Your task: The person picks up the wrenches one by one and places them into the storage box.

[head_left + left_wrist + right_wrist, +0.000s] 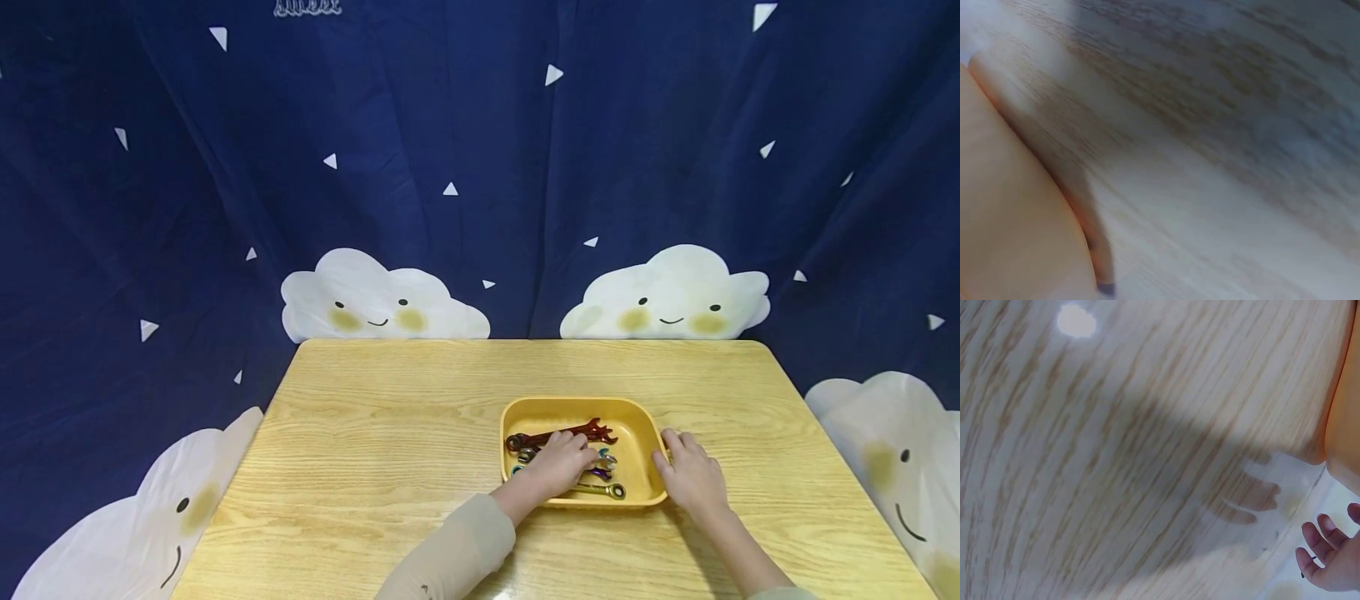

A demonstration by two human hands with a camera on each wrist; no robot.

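A yellow plastic tray [641,454] stands on the wooden table and holds several colourful combination wrenches. My left hand [558,465] reaches over its near side, fingers bent down onto the wrenches in the middle; I cannot tell whether they grip one. Red wrenches [573,435] lie just beyond the fingers, and a gold wrench [600,490] lies nearer the front wall. Open ends of silver and blue wrenches stick out past the fingertips. At the tray's right rim rests my right hand [693,477], fingers extended; the right wrist view shows these fingers [1316,540] spread apart.
The wooden table [375,433] extends on both sides of the tray. Behind it hangs a dark blue curtain [510,167] with white triangles and smiling clouds. The left wrist view shows the tray's outer wall [1016,206] beside the tabletop.
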